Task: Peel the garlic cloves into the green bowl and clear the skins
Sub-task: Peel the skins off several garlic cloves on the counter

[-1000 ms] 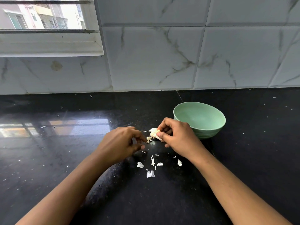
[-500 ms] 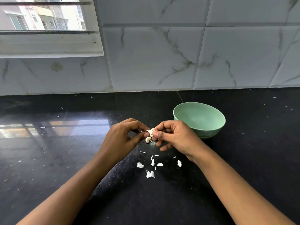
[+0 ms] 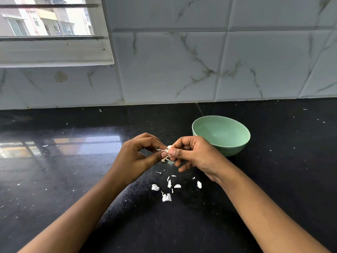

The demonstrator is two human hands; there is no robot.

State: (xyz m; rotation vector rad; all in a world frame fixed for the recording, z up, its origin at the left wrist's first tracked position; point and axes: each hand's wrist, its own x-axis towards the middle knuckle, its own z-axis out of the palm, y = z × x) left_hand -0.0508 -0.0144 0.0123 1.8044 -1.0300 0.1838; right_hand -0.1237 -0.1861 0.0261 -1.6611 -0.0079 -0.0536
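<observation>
Clove: the garlic clove (image 3: 166, 156) is held above the bench (image 3: 273, 179), between both hands and just left of the green bowl (image 3: 234, 151).
Left grip: the left hand (image 3: 135, 157) pinches the clove's left side with thumb and forefinger. It may be holding only a strip of loose skin, since the view is too small to tell.
Right grip: the right hand (image 3: 197, 157) pinches the clove with thumb and forefinger, and its other fingers are curled below.
Done: part of the skin is off, and torn skins (image 3: 166, 197) lie scattered on the bench on the near side of the hands.
Left: the bowl shows nothing inside, so I judge that 0 cloves have been delivered. This clove needs finishing and dropping in, and the skins are not yet cleared.
Edges: the bowl's rim is near the right knuckles but not touching them. The tiled wall (image 3: 182, 70) closes the bench at the far side, well apart from the hands.
Open room: dark bench runs wide to the left and right of the hands. The path from clove to bowl is short, with nothing in the way.
</observation>
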